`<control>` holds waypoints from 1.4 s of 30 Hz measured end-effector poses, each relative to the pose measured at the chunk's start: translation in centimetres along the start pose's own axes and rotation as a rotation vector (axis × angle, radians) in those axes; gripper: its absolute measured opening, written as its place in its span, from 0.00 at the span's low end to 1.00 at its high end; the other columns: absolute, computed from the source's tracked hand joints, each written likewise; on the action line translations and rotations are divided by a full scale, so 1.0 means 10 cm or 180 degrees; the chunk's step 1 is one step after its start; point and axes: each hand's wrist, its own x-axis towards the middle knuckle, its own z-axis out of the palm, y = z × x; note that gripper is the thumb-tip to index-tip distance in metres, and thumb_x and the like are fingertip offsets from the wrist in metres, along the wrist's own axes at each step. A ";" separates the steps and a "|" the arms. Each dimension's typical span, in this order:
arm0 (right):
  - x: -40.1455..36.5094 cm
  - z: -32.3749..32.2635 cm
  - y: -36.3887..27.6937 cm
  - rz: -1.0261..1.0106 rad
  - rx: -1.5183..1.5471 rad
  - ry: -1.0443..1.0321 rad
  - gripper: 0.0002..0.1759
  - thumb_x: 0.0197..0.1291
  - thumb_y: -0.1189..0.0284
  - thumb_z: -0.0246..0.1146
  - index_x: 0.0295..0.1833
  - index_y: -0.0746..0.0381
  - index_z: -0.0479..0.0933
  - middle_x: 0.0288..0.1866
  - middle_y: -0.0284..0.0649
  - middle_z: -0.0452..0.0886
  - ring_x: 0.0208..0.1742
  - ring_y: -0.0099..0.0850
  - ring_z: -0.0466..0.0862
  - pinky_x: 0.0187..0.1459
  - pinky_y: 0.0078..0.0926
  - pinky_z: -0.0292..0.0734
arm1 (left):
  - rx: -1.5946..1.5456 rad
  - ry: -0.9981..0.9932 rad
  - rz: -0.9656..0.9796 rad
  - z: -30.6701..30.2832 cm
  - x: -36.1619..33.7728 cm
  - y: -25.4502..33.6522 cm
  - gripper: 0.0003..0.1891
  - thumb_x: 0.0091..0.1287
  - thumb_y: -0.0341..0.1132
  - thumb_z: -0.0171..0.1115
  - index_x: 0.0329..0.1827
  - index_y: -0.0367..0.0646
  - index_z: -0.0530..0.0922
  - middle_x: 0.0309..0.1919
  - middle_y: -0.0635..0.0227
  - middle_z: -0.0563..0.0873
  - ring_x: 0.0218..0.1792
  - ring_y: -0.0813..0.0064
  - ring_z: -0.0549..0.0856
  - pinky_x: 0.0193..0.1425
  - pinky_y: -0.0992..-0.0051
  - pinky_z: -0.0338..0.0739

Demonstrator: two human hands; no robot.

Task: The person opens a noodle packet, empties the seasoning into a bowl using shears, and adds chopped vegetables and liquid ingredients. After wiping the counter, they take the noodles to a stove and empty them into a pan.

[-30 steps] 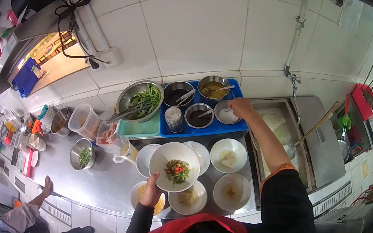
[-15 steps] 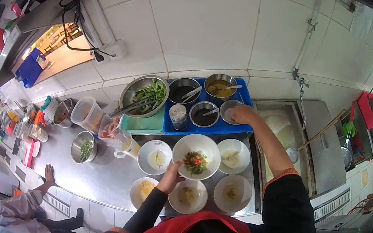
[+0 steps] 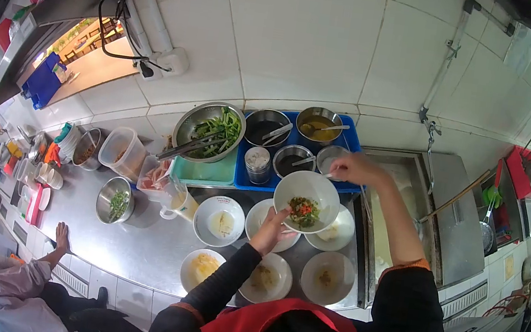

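Note:
My left hand (image 3: 269, 234) grips the edge of a white bowl (image 3: 291, 184) and holds it tilted above the counter. Chopped green and red bits (image 3: 304, 212) lie inside it. My right hand (image 3: 356, 169) is pinched over the held bowl's far right rim, beside a small metal bowl (image 3: 326, 155); whatever its fingers hold is too small to make out. Below and around stand more white bowls, among them one at the left (image 3: 200, 218), one with yellow contents (image 3: 185, 265) and one at the lower right (image 3: 308, 287).
A blue tray (image 3: 351, 137) carries metal bowls of dark sauce (image 3: 260, 130) and yellowish liquid (image 3: 318, 131), plus a jar (image 3: 257, 165). A colander of greens (image 3: 225, 126) with tongs sits left. A sink-like basin (image 3: 399, 232) lies right. Another person's hand (image 3: 62, 238) rests on the counter.
The held bowl has moved up and to the right, uncovering another white bowl beneath it. My right hand has shifted from the small metal bowl to the held bowl's rim.

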 end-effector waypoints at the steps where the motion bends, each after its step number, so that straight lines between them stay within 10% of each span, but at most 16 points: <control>1: -0.06 0.05 -0.18 0.0003 -0.0205 0.0084 0.06 0.55 0.68 0.59 0.36 0.57 0.79 0.26 0.42 0.80 0.31 0.37 0.80 0.33 0.34 0.72 | -0.0037 -0.0017 0.0001 0.00 -0.02 0.02 0.28 0.65 0.46 0.52 0.63 0.46 0.54 0.58 0.63 0.68 0.52 0.70 0.77 0.49 0.71 0.77; 16: 0.38 0.74 -0.06 0.0678 -0.1189 0.2191 0.13 0.47 0.68 0.65 0.40 0.59 0.76 0.39 0.42 0.79 0.46 0.45 0.75 0.45 0.45 0.68 | -0.0244 0.0427 0.0168 -0.88 -0.90 -0.08 0.27 0.66 0.46 0.50 0.65 0.50 0.54 0.57 0.65 0.70 0.53 0.69 0.75 0.49 0.66 0.74; 22: 0.93 1.38 -0.87 -0.0538 -0.0694 0.2180 0.45 0.37 0.66 0.72 0.62 0.65 0.59 0.50 0.48 0.74 0.51 0.46 0.72 0.56 0.40 0.62 | -0.0267 0.0826 0.0436 -1.29 -1.33 0.00 0.28 0.66 0.45 0.50 0.65 0.47 0.53 0.61 0.61 0.65 0.59 0.62 0.70 0.53 0.60 0.72; 25: 1.11 1.46 -0.91 0.0048 -0.0691 0.2088 0.51 0.35 0.65 0.73 0.65 0.67 0.54 0.54 0.49 0.71 0.53 0.46 0.70 0.58 0.39 0.60 | -0.0168 0.0920 0.0617 -1.33 -1.45 0.12 0.30 0.65 0.46 0.50 0.66 0.48 0.51 0.61 0.60 0.64 0.59 0.60 0.69 0.55 0.58 0.71; 33: 1.26 1.80 -1.02 0.0357 0.0528 0.2433 0.38 0.32 0.65 0.75 0.49 0.64 0.64 0.47 0.48 0.71 0.52 0.45 0.70 0.51 0.40 0.65 | -0.0206 0.0841 0.0549 -1.60 -1.54 0.23 0.27 0.65 0.48 0.50 0.64 0.49 0.55 0.59 0.62 0.67 0.54 0.65 0.74 0.51 0.63 0.75; 42: 0.97 1.49 -2.09 -0.2054 -0.2605 0.1880 0.26 0.43 0.67 0.63 0.52 0.47 0.67 0.48 0.32 0.71 0.51 0.31 0.70 0.52 0.42 0.64 | -0.0136 0.0663 0.0326 -1.60 -1.41 0.56 0.25 0.64 0.49 0.54 0.58 0.48 0.59 0.51 0.65 0.75 0.45 0.73 0.80 0.43 0.73 0.78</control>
